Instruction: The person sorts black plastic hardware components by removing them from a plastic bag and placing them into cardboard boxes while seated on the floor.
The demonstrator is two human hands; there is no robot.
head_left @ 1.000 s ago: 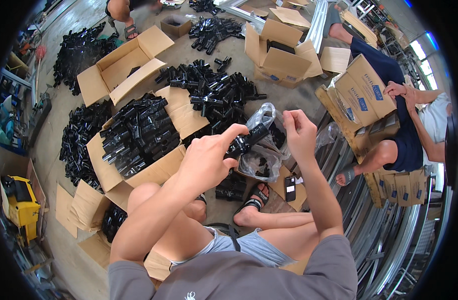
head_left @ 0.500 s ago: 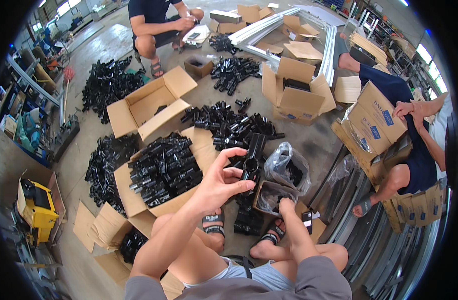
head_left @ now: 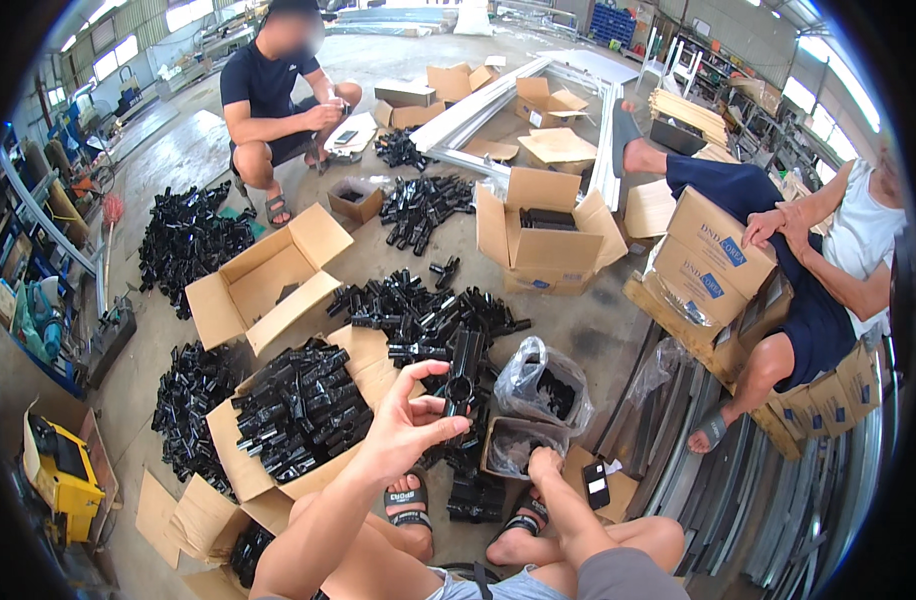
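My left hand (head_left: 410, 418) is raised in front of me, its thumb and fingers pinching a black pipe fitting (head_left: 465, 368). The fitting stands upright, with a round opening at its lower end. To its right, my right hand (head_left: 545, 462) reaches down into a small open cardboard box (head_left: 490, 455) lined with clear plastic. Its fingers are hidden there. Right behind that box is a clear plastic bag (head_left: 538, 400) with small dark parts in it. A large cardboard box left of my left hand is packed with black fittings (head_left: 303, 410).
Heaps of black fittings (head_left: 183, 245) lie about the floor. An open carton (head_left: 263, 280) stands beyond the packed one. One person (head_left: 278, 110) squats at the far left; another sits at right beside a printed carton (head_left: 718, 260). Long metal profiles (head_left: 668, 400) and a phone (head_left: 596, 485) lie at right.
The head view has tilted up, showing more of both people and the background. My left hand still pinches the fitting, and my right hand is still in the small box.
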